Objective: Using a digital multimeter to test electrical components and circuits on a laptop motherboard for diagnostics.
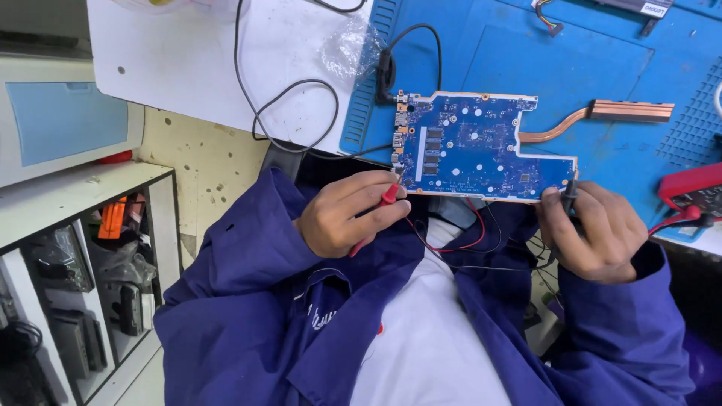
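Note:
A blue laptop circuit board (481,146) lies on a blue work mat (594,60). My left hand (346,218) is closed around a red test probe (389,197), whose tip is at the board's near left corner. At the board's near right corner, my right hand (594,229) holds a black test probe (571,188) with its tip on the edge. Red and black leads (459,244) run between my hands over my lap. A copper heat pipe (609,114) sticks out from the board's right side.
A red meter (692,192) sits at the mat's right edge. A black cable (301,98) loops over the white tabletop (180,53) to the board's left side. A clear plastic bag (350,49) lies nearby. Shelves with stored parts (83,286) stand at the left.

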